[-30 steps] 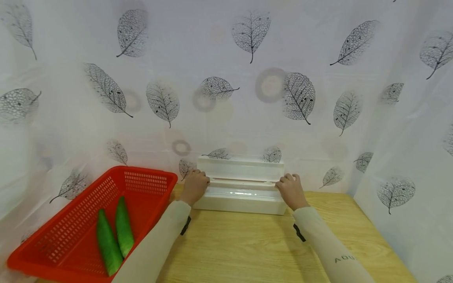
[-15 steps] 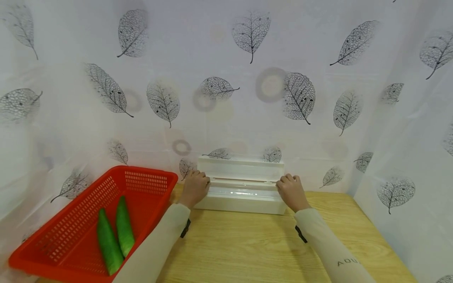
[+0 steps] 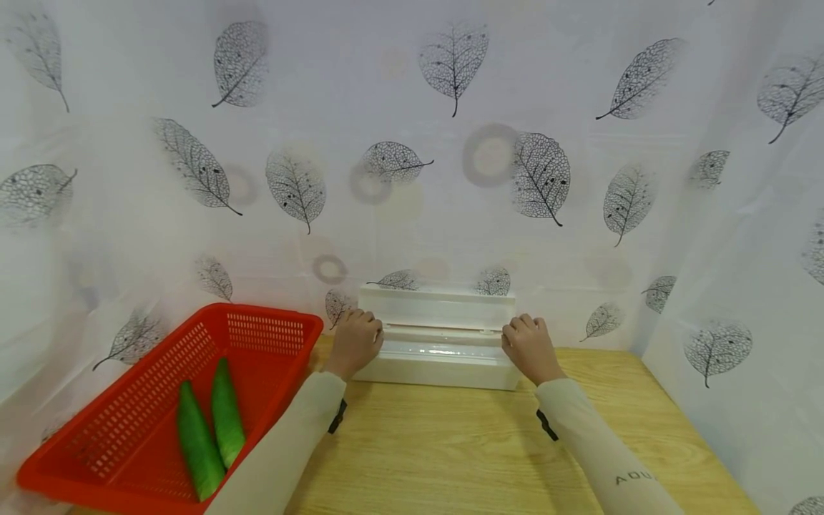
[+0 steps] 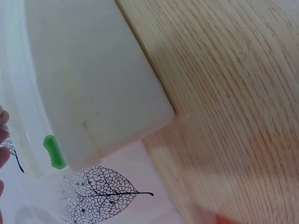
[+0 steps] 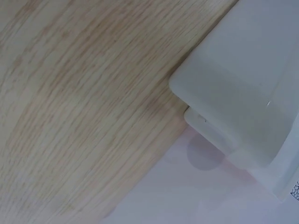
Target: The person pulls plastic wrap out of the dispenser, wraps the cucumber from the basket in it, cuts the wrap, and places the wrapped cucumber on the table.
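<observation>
A long white box that looks like a cling film dispenser [image 3: 438, 373] stands at the back of the table, its lid [image 3: 444, 309] raised. Glossy reflections show inside it. My left hand [image 3: 357, 340] has its fingers curled at the left end of the dispenser, by the rail under the lid. At the opposite end my right hand [image 3: 529, 347] grips likewise with bent fingers. In the left wrist view a green slider [image 4: 54, 151] sits on a clear strip, and some fingertips [image 4: 3, 154] show at the edge. The right wrist view shows the box's corner [image 5: 233, 100] but no hand.
A red perforated basket [image 3: 264, 315] stands on the left, holding two long green vegetables like cucumbers [image 3: 199, 443]. The wooden table [image 3: 438, 450] extends in front of the dispenser. A leaf-patterned curtain [image 3: 412, 214] hangs close behind and along the sides.
The head view has shifted very slightly. Both hands stay at the ends of the dispenser, with the right fingers barely moved.
</observation>
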The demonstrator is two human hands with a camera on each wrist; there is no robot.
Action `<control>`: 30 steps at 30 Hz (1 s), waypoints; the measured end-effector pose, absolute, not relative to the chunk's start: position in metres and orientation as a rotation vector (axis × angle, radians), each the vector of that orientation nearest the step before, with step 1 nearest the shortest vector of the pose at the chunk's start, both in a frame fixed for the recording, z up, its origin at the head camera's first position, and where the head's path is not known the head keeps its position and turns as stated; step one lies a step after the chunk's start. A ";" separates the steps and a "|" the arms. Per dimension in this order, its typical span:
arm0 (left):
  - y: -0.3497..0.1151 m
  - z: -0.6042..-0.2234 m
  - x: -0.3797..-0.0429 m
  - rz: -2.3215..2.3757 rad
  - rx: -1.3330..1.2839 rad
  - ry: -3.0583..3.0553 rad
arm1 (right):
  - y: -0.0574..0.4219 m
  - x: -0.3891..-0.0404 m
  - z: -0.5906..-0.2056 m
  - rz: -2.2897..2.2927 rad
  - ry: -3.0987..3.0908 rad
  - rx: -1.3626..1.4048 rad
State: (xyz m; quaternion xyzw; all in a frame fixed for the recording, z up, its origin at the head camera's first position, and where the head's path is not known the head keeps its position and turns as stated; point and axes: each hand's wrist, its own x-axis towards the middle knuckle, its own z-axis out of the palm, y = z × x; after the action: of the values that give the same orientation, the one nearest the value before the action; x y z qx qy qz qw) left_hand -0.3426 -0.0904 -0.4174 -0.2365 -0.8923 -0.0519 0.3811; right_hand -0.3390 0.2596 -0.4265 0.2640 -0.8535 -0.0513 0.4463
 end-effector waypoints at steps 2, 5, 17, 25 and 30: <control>-0.090 -0.416 -0.342 -0.130 -0.601 -2.279 | 0.260 -0.339 -0.426 -0.124 -2.114 0.652; -0.090 -0.414 -0.341 -0.136 -0.602 -2.273 | 0.261 -0.338 -0.424 -0.131 -2.111 0.646; -0.091 -0.418 -0.343 -0.101 -0.571 -2.222 | 0.261 -0.334 -0.421 -0.105 -2.092 0.614; -0.087 -0.415 -0.335 -0.149 -0.517 -2.172 | 0.260 -0.329 -0.416 -0.066 -2.061 0.587; -0.086 -0.414 -0.332 -0.148 -0.487 -2.138 | 0.259 -0.325 -0.412 -0.044 -2.046 0.589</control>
State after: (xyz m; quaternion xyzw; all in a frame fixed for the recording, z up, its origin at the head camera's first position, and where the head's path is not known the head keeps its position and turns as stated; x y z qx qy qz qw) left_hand -0.3320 -0.0857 -0.4137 -0.1976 -0.8664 -0.0602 0.4547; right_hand -0.3251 0.2595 -0.4119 0.2420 -0.8404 -0.0179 0.4846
